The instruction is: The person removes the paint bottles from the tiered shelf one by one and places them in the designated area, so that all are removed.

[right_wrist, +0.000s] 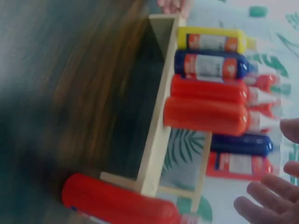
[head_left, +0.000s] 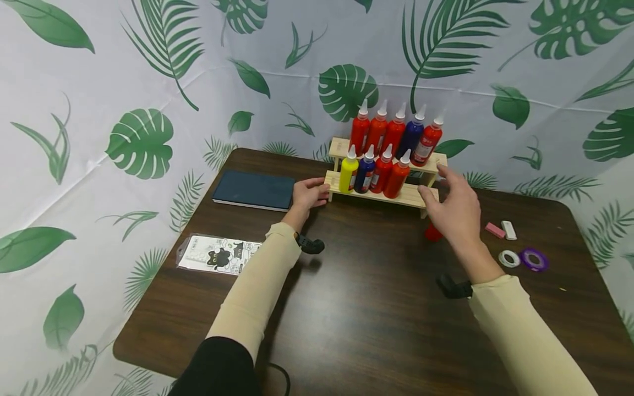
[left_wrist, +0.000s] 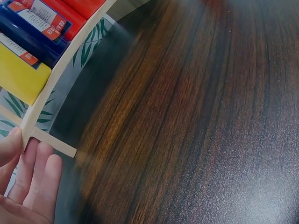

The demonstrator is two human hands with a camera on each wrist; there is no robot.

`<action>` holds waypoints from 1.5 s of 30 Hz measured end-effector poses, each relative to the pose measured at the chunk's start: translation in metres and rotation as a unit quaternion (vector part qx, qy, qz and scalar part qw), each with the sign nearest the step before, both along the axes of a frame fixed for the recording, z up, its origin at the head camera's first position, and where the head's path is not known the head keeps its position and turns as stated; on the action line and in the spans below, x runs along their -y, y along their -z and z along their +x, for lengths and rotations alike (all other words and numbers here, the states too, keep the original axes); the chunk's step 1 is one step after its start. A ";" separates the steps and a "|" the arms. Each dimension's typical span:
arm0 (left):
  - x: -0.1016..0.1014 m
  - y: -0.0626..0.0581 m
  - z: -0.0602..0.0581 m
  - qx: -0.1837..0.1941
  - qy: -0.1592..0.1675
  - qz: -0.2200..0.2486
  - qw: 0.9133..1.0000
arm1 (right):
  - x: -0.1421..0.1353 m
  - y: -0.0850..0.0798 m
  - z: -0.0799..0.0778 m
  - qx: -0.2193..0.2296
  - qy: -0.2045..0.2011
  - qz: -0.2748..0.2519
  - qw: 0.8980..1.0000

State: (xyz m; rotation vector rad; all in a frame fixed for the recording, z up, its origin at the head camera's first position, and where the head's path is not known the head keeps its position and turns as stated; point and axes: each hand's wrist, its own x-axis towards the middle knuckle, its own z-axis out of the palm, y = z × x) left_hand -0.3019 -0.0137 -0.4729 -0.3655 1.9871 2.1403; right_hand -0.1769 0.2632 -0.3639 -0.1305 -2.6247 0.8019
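A two-tier wooden rack (head_left: 420, 193) bears squeeze bottles with white nozzle caps. On its lower tier stand a yellow bottle (head_left: 348, 176), a dark blue bottle (head_left: 365, 176) and two red bottles (head_left: 397, 180). Several red bottles and one dark blue bottle (head_left: 410, 138) fill the upper tier. My left hand (head_left: 308, 193) pinches the lower tier's left end, thumb above and fingers beneath in the left wrist view. Beside the rack's right end, my right hand (head_left: 454, 206) is spread with nothing in it. Another red bottle (right_wrist: 117, 198) is by that end, mostly hidden by this hand in the head view.
A dark flat box (head_left: 254, 190) lies left of the rack, with a cat-print packet (head_left: 213, 254) in front of it. On the right are a pink block (head_left: 495, 230), a white block (head_left: 508, 230), and white (head_left: 501, 257) and purple (head_left: 544, 259) tape rolls. A leaf-print cloth hangs behind.
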 end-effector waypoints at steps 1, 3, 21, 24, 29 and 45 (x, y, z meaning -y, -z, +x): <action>0.000 0.000 0.000 0.000 0.001 0.000 1.000 | 0.004 0.001 -0.005 0.013 -0.010 0.007 1.000; 0.000 0.000 0.000 0.000 0.004 0.000 1.000 | 0.009 0.003 -0.016 0.035 -0.027 0.012 0.999; -0.001 -0.001 0.001 -0.006 0.001 -0.005 1.000 | 0.025 0.044 -0.068 0.082 -0.041 -0.110 0.990; -0.001 0.000 0.002 -0.007 0.003 -0.006 1.000 | 0.027 0.046 -0.069 0.078 -0.029 -0.113 0.990; 0.000 0.001 0.002 -0.006 0.006 -0.006 1.000 | 0.032 0.047 -0.065 0.068 -0.019 -0.115 0.991; 0.000 0.003 0.003 -0.013 0.005 -0.008 1.000 | 0.016 0.044 0.024 0.019 -0.034 -0.143 0.989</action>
